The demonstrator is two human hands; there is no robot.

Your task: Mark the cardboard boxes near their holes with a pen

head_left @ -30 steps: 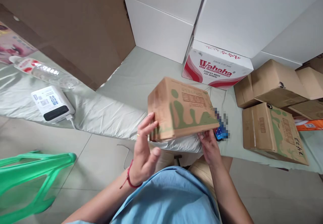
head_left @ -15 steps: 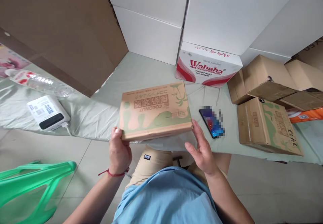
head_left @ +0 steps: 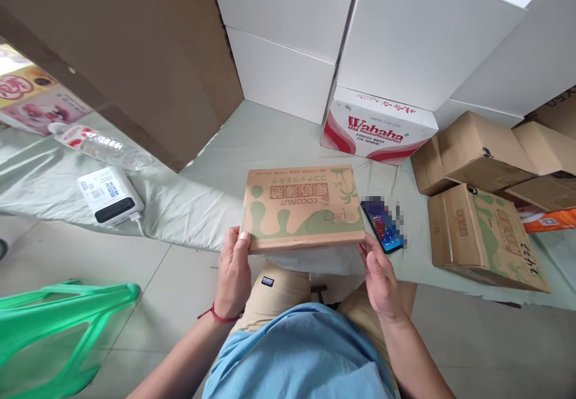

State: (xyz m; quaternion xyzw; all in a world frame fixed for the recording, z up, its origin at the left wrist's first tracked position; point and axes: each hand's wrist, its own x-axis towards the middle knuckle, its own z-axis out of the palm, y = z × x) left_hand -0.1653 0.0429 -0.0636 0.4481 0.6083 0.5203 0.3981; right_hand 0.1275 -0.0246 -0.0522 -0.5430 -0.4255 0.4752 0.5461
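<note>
A flat brown carton with green print and the word COCONUT (head_left: 306, 207) lies at the front edge of the cloth-covered table (head_left: 216, 189). My left hand (head_left: 234, 267) grips its near left corner, thumb on the top and fingers at the side. At the near right corner is my right hand (head_left: 380, 273), its fingertips against the carton and its fingers partly bent; some of them are hidden behind the corner. A phone with a lit screen (head_left: 382, 225) lies just right of the carton.
A Wahaha box (head_left: 378, 129) stands behind, against white panels (head_left: 283, 75). Brown cartons (head_left: 486, 237) are on the right. A large brown board (head_left: 135, 57), a plastic bottle (head_left: 103, 147) and a white device with a cable (head_left: 110, 195) are on the left. Below is a green stool (head_left: 67, 327).
The carton has turned a little and now lies squarer to me, closer to the phone. My right hand's fingers have come in against its corner. The camera view has shifted slightly.
</note>
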